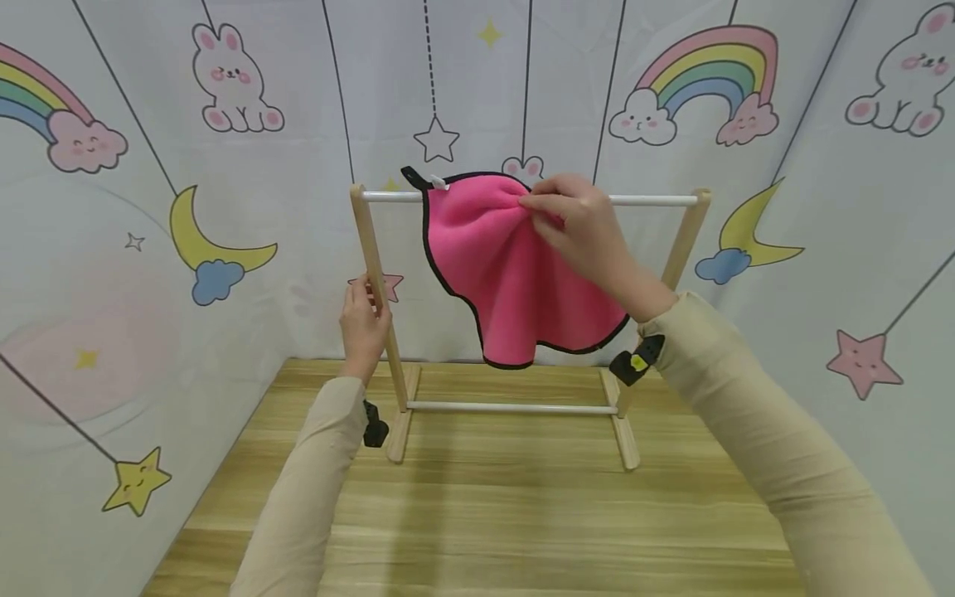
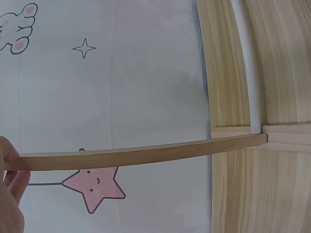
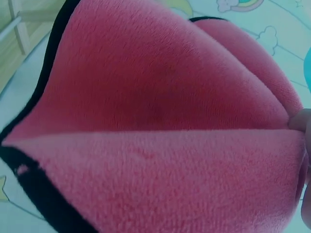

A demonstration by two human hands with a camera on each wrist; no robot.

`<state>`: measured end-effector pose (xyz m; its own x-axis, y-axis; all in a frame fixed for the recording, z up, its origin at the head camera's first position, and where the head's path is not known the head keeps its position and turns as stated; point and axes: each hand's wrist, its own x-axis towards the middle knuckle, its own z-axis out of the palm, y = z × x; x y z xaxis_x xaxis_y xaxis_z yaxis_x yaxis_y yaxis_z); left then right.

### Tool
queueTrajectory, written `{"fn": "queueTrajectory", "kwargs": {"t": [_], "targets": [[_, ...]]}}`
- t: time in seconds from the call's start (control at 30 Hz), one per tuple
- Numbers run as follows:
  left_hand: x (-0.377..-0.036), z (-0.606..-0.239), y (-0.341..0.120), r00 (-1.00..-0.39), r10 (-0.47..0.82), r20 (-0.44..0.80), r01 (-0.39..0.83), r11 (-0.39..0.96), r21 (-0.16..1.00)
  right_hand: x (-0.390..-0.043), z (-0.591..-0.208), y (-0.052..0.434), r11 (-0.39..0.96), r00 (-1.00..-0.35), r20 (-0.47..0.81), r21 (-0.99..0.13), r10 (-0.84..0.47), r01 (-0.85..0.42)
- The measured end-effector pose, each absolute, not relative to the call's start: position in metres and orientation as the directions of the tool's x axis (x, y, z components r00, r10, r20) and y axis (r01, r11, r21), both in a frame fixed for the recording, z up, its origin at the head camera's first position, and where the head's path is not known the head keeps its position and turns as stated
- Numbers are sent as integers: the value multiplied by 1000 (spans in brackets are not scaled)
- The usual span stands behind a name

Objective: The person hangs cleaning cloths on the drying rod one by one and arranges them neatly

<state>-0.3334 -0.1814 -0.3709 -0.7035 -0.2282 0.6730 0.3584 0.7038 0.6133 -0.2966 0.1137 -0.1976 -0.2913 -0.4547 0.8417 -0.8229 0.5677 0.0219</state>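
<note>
A pink cloth (image 1: 507,265) with a black edge hangs from the white top rail (image 1: 649,200) of a small wooden rack (image 1: 690,228). My right hand (image 1: 578,217) pinches the cloth's gathered top at the rail. A small white clip (image 1: 438,184) sits on the cloth's left corner by a black loop. My left hand (image 1: 364,319) grips the rack's left upright (image 1: 376,290). In the left wrist view that hand (image 2: 9,191) holds the upright (image 2: 146,153). The right wrist view is filled by the pink cloth (image 3: 160,126).
The rack stands on a wooden table (image 1: 507,514) near its far edge, with a lower white bar (image 1: 511,407) between its feet. Printed fabric walls (image 1: 149,207) with rainbows, moons and stars close in on three sides.
</note>
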Motion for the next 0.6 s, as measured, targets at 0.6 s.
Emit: {"fn": "queueTrajectory", "kwargs": {"t": [0.6], "targets": [[-334,-370,-183,-725,-230,649,342,698,629,-352,-193,116,688,-413,805,-9,-426,-726]]}}
